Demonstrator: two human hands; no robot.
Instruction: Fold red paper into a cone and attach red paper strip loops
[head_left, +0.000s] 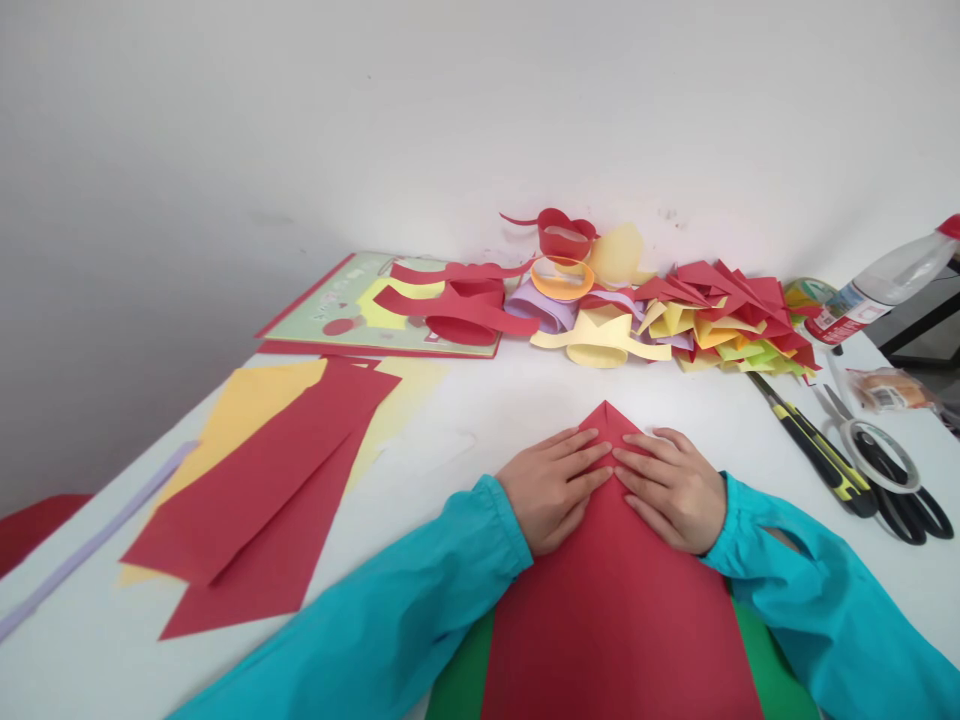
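Note:
A red paper sheet (615, 600) lies in front of me on the white table (465, 420), its far end folded to a point. My left hand (555, 487) lies flat on the left fold, fingers stretched out. My right hand (670, 488) presses flat on the right fold, its fingertips meeting those of the left at the centre line. A green sheet (765, 660) shows under the red one. Both arms wear teal sleeves.
Red and yellow sheets (262, 480) lie at the left, with a lilac strip (90, 545) beside them. A pile of folded and curled coloured paper (660, 315) sits by the wall, next to a green booklet (337, 305). At the right are a utility knife (814, 450), scissors (896, 490), a tape ring (879, 455) and a plastic bottle (889, 280).

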